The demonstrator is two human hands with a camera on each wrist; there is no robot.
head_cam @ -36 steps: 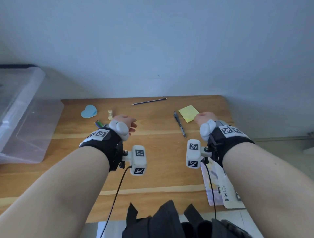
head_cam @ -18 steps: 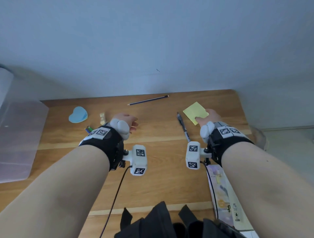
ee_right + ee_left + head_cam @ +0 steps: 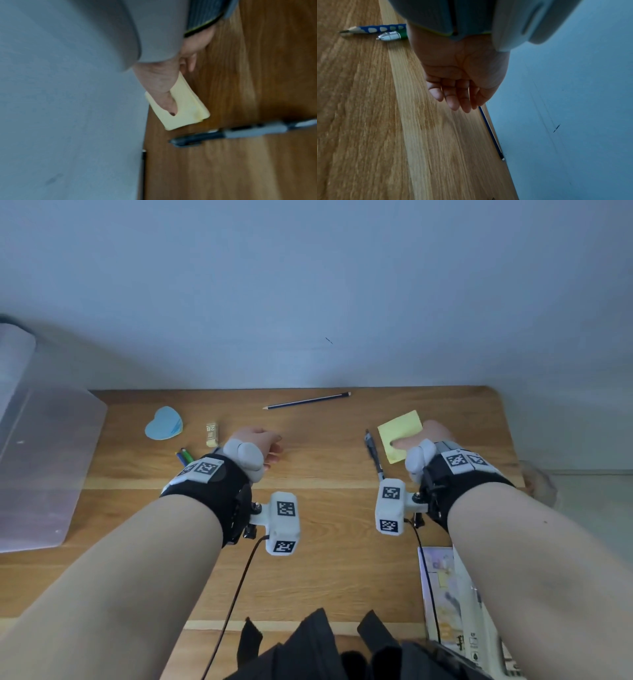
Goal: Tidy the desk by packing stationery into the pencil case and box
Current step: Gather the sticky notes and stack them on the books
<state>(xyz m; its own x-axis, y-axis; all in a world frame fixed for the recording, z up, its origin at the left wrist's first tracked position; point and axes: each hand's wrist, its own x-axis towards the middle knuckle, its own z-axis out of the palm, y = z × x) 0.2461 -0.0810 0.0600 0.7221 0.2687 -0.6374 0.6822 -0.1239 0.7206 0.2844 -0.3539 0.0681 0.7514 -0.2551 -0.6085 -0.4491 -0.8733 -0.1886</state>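
The clear box (image 3: 51, 460) sits at the desk's left end, well apart from the right hand (image 3: 423, 440), which pinches the yellow sticky pad (image 3: 400, 428), thumb on top. The left hand (image 3: 255, 441) hangs relaxed, empty. Held by loose sheets, the pad could fan or slip during the carry.

On the tabletop (image 3: 329, 542), a pencil (image 3: 307, 400) lies along the far edge, next to the wall. Toward the far left sit a heart-shaped notepad (image 3: 163, 424), then an eraser (image 3: 212, 434) just to its right, with two pens (image 3: 184, 456) nearer than both. A plastic box (image 3: 44, 470) stands at the left edge. Right of centre, a pen (image 3: 373, 453) lies just left of a sticky-note pad (image 3: 399, 429). A booklet (image 3: 459, 611) rests at the near right corner, partly under the right forearm.
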